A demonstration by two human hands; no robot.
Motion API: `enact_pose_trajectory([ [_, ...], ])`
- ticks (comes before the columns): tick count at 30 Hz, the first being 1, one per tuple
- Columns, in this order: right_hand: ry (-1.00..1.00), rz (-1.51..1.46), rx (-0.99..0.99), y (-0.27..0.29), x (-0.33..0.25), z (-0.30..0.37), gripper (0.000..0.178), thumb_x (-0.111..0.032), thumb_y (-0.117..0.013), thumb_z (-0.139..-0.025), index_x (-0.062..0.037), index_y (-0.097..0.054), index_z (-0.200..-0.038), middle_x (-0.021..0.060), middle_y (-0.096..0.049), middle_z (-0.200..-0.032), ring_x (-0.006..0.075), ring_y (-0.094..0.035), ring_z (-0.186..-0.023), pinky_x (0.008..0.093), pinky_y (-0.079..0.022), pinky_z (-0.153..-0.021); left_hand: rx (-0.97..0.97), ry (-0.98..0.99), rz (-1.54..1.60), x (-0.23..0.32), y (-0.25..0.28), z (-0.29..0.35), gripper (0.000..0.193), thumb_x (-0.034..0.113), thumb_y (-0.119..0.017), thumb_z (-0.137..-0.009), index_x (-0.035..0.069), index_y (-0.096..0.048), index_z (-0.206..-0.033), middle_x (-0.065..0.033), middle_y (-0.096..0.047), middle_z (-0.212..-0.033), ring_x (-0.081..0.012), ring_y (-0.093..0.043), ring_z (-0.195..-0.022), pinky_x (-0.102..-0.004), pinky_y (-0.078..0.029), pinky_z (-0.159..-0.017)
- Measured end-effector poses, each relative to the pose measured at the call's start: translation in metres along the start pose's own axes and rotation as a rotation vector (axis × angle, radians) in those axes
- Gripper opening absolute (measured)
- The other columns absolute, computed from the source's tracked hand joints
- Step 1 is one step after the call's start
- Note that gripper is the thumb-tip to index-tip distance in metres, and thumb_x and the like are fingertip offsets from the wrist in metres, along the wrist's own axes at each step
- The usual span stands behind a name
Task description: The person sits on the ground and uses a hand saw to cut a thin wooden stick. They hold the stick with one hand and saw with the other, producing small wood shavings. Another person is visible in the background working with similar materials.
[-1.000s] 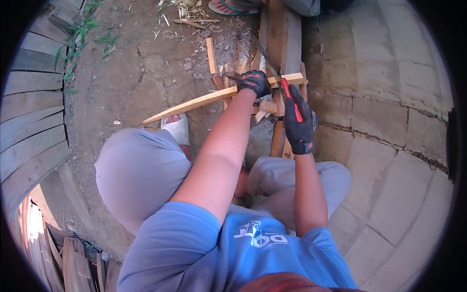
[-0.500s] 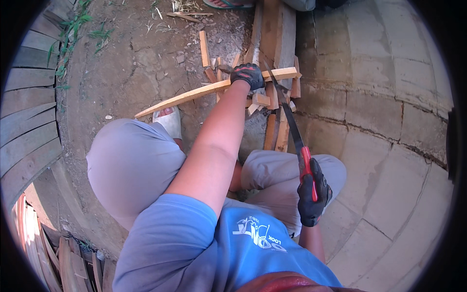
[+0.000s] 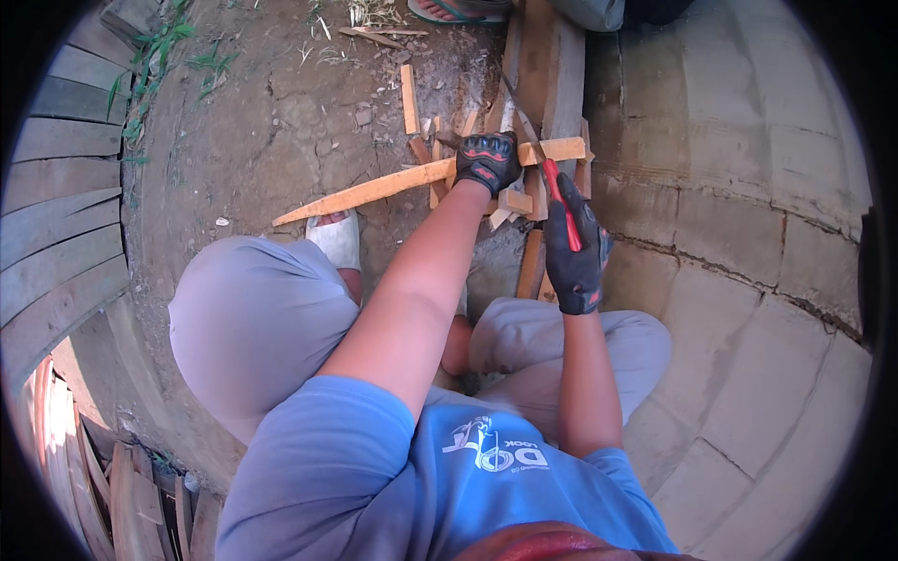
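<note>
My left hand, in a black glove with red marks, is closed over a long, narrow wooden strip and bears on it above the thick timber beams. My right hand, gloved the same way, grips the red handle of a handsaw. Its dark blade points away from me and crosses the strip just right of my left hand. The strip's short right end juts out past the blade. Short wood offcuts lie heaped under and around the strip.
Timber beams run away from me at the top. A concrete block surface fills the right side. Stacked boards line the left, beside bare soil. Another person's sandalled foot shows at the top edge.
My right hand has pushed the saw forward, away from me, so the handle is now close to the strip. My left hand still holds the strip; the view has shifted slightly.
</note>
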State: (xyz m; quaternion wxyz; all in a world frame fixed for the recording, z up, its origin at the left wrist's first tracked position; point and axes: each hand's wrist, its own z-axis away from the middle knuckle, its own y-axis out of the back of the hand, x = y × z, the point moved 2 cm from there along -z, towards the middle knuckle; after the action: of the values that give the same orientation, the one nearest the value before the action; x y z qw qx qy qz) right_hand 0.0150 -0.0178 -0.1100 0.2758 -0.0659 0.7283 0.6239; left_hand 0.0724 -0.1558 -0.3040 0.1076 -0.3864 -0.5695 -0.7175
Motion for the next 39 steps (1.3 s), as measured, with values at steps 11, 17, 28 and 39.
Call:
enact_pose_trajectory([
  [11,-0.073,0.165,-0.108,0.099,-0.026,0.109,0.039,-0.013,-0.065,-0.104,-0.0088,-0.07,-0.142,0.021,-0.076,-0.129,0.0349,-0.076,-0.115,0.0429,-0.059,-0.097,-0.042,-0.002,-0.089,0.001,0.0,0.001,0.027,0.033,-0.069,-0.088,0.013,-0.078,-0.103,-0.0151,-0.079,-0.102,-0.033,-0.077,-0.098,-0.0471,-0.059,-0.085],
  [17,-0.242,0.082,-0.081,0.12,-0.022,0.119,0.038,-0.017,-0.063,-0.106,-0.0053,-0.07,-0.142,0.0123,-0.076,-0.105,0.0169,-0.068,-0.082,0.0337,-0.055,-0.078,-0.096,-0.059,-0.081,0.004,-0.017,0.007,0.028,0.034,-0.069,-0.089,0.013,-0.076,-0.105,-0.0141,-0.079,-0.102,-0.034,-0.078,-0.096,-0.0499,-0.06,-0.084],
  [28,-0.078,-0.001,-0.05,-0.015,0.014,-0.033,0.038,-0.024,-0.064,-0.106,-0.0123,-0.071,-0.141,0.0198,-0.077,-0.123,0.0333,-0.076,-0.112,0.0427,-0.056,-0.096,-0.056,-0.034,-0.056,0.005,-0.016,0.007,0.028,0.039,-0.07,-0.088,0.015,-0.079,-0.099,-0.0131,-0.079,-0.099,-0.0325,-0.077,-0.097,-0.0487,-0.059,-0.085],
  [39,-0.274,0.069,-0.109,0.078,0.002,0.102,0.039,-0.017,-0.064,-0.105,-0.0048,-0.068,-0.142,0.0213,-0.077,-0.126,0.0364,-0.077,-0.109,0.0427,-0.059,-0.09,-0.068,-0.058,-0.1,-0.003,-0.015,0.002,0.028,0.036,-0.07,-0.087,0.013,-0.078,-0.102,-0.0134,-0.079,-0.101,-0.0314,-0.078,-0.098,-0.0475,-0.059,-0.085],
])
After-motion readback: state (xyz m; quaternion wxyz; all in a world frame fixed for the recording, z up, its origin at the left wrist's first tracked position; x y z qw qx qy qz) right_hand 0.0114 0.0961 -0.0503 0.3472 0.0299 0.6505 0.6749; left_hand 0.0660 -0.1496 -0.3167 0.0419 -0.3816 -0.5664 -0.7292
